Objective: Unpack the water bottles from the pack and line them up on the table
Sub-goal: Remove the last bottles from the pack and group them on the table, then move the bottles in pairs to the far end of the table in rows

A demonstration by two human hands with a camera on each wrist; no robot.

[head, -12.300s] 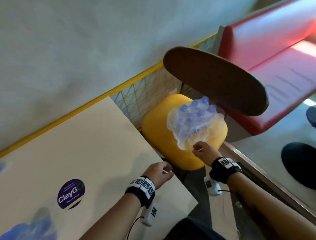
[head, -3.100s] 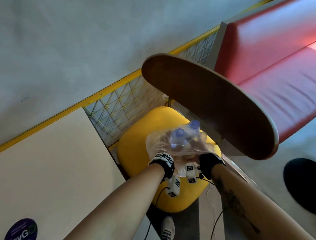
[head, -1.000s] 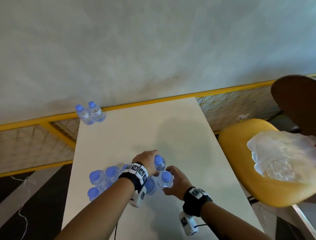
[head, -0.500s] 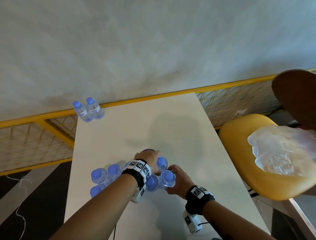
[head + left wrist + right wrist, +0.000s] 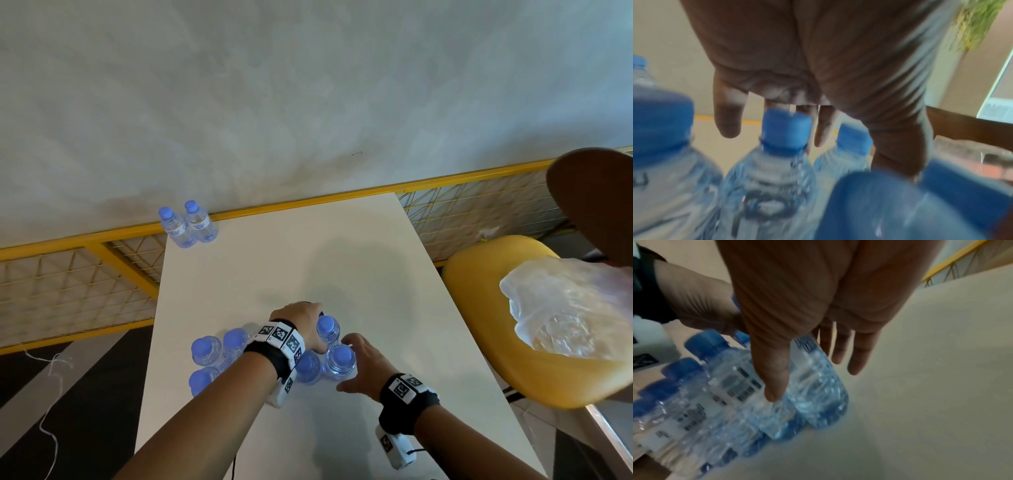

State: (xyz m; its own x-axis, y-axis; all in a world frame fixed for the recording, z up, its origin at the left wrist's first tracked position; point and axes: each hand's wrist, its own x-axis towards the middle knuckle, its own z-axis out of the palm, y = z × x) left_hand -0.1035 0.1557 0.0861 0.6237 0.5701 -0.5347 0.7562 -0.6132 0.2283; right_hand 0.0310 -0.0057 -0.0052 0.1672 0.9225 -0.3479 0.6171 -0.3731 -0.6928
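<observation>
Several clear water bottles with blue caps stand bunched together on the near part of the white table. My left hand hovers over the right side of this bunch, its fingers hanging straight behind a cap. My right hand lies against the rightmost bottle, with its thumb along one bottle's side and straight fingers beyond it. Two more bottles stand at the table's far left corner. The empty plastic wrap lies on the yellow chair.
A yellow rail with wire mesh runs behind the table along the grey wall. A brown round tabletop overhangs the chair at the right. Dark floor lies to the left of the table.
Since three seconds ago both hands carried the last bottles from the wrap on the chair to the table. Over the last second they stayed at the bunch, and the fingers have loosened.
</observation>
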